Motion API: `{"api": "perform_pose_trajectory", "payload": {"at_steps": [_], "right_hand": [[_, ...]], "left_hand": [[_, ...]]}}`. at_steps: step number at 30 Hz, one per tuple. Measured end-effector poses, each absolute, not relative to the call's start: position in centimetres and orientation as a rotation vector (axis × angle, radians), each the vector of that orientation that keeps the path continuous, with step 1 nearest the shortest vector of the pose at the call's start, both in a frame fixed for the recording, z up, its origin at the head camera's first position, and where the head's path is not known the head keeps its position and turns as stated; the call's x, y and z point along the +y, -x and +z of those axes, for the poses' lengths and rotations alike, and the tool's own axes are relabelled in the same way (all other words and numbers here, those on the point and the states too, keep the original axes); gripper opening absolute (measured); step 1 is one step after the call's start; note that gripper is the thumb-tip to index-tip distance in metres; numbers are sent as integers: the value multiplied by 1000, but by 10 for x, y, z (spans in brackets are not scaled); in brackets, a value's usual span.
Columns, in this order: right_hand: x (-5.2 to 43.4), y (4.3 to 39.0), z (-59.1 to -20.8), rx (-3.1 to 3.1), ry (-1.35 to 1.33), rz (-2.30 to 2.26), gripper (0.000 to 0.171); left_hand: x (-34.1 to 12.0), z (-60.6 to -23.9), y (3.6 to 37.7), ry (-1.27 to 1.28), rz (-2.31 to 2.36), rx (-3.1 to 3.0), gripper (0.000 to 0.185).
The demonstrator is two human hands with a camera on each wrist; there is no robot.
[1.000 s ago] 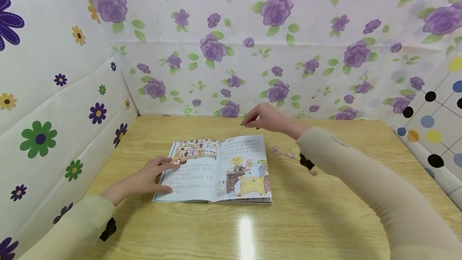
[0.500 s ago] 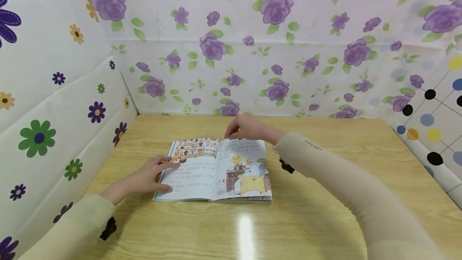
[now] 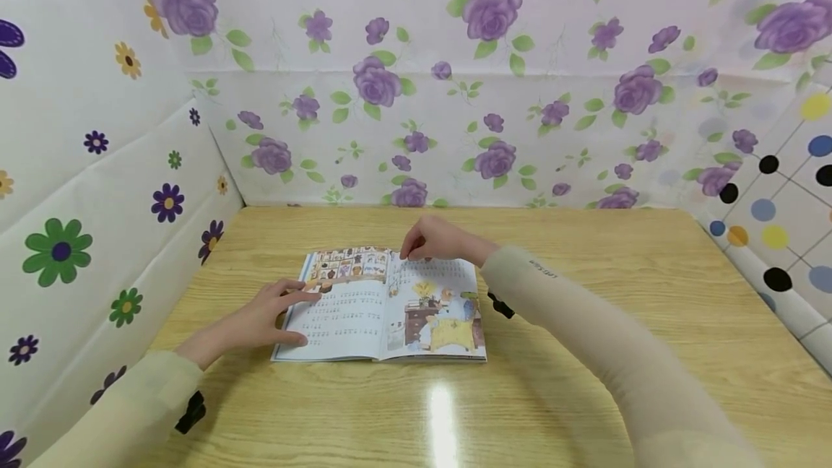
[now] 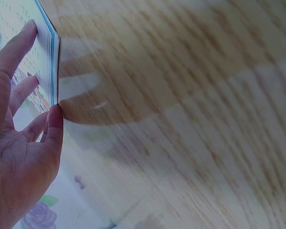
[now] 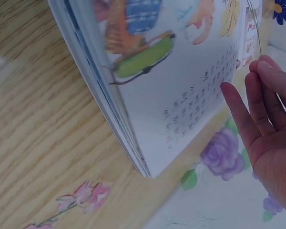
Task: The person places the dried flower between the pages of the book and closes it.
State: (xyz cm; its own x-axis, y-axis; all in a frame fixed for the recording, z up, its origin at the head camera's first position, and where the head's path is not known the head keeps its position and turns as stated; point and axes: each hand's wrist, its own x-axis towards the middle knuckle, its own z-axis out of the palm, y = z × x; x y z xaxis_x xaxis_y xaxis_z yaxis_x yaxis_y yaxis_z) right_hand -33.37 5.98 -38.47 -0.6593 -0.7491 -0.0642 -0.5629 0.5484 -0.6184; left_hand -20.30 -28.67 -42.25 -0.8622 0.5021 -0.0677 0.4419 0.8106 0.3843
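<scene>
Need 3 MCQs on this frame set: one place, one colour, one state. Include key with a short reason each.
1. Where does the left hand rest?
A. on the book's left page
B. on the bare table
C. on the wall

2. What colour are the roses on the back wall?
A. red
B. purple
C. yellow

3. How does the book lie?
A. closed
B. open flat on the table
C. standing upright

Key: 1 A, fingers lie on the left page by its outer edge; 2 B, the wall print shows purple roses with green leaves; 3 B, both pages face up on the wooden table while the right hand is at the top of the right page.
</scene>
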Motion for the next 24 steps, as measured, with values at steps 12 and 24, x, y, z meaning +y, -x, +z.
{"api": "perform_pose_trajectory", "payload": {"at_steps": [12, 24], "right_hand": [[62, 333, -396, 2470, 1092, -713, 12], [70, 333, -399, 2464, 1166, -639, 14]], "left_hand": [[-288, -425, 204, -748, 531, 2829, 70], [-287, -424, 204, -762, 528, 2841, 69]]}}
